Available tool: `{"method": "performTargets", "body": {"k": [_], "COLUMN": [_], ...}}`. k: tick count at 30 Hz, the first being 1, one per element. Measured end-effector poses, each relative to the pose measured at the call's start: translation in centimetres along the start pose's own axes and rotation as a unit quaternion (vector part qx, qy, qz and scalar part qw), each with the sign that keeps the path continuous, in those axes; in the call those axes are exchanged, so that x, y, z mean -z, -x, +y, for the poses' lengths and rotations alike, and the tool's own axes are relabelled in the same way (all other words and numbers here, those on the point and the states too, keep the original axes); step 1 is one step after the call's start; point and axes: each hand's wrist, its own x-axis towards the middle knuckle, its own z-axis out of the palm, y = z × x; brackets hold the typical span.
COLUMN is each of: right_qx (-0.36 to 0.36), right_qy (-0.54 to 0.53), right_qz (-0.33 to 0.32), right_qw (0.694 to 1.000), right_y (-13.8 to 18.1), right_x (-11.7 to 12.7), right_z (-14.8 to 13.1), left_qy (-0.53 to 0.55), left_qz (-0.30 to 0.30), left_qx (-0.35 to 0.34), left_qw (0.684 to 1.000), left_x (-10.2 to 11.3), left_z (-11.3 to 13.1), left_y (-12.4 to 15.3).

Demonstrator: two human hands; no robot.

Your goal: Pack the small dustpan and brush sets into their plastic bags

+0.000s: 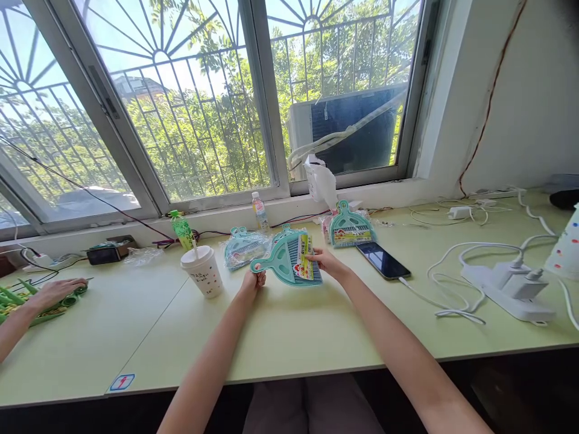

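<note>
My left hand (254, 282) is closed round the handle of a teal toy-sized dustpan (283, 259), held tilted above the table. A grey-blue striped area, perhaps brush bristles, covers its pan. My right hand (329, 261) pinches a yellow printed label (306, 256) lying across the pan; its fingertips partly cover the label's edge. Just behind, a bagged teal dustpan set (244, 248) lies on the table, with part of another teal handle showing beside it. Farther right, another wrapped teal dustpan set (349, 228) rests on more packages.
A lidded paper cup (202, 274) with a straw stands left of my hands. A phone (383, 260) on a cable and a white power strip (509, 289) lie to the right. Bottles (260, 211) stand by the window. Another person's hand (61, 293) touches green items at far left.
</note>
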Motion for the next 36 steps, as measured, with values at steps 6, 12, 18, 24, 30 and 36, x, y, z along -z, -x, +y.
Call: {"method": "performTargets", "body": {"k": [6, 12, 18, 24, 30, 36], "right_qx": [-0.007, -0.011, -0.013, -0.031, -0.027, -0.025], "right_qy": [-0.008, -0.028, -0.032, -0.016, -0.013, -0.017], "right_qz": [0.013, 0.044, 0.081, 0.067, 0.062, 0.057], "right_qw": [1.0, 0.999, 0.996, 0.997, 0.998, 0.998], "right_y": [0.2, 0.5, 0.3, 0.3, 0.2, 0.1], "right_x": [-0.3, -0.2, 0.5, 0.8, 0.9, 0.9], "right_z": [-0.5, -1.1, -1.3, -1.2, -1.0, -0.9], "left_qy": [0.002, -0.002, 0.0, 0.0, 0.004, 0.016], "left_qz": [0.004, 0.009, 0.003, 0.006, 0.009, -0.003], "left_qx": [-0.001, 0.015, 0.015, 0.013, 0.009, -0.001], "left_qw": [1.0, 1.0, 1.0, 1.0, 1.0, 1.0], "left_x": [0.0, 0.3, 0.4, 0.4, 0.5, 0.3], "left_z": [-0.1, -0.1, 0.0, -0.1, -0.2, 0.0], "left_y": [-0.1, -0.5, -0.5, -0.6, -0.8, -0.4]}}
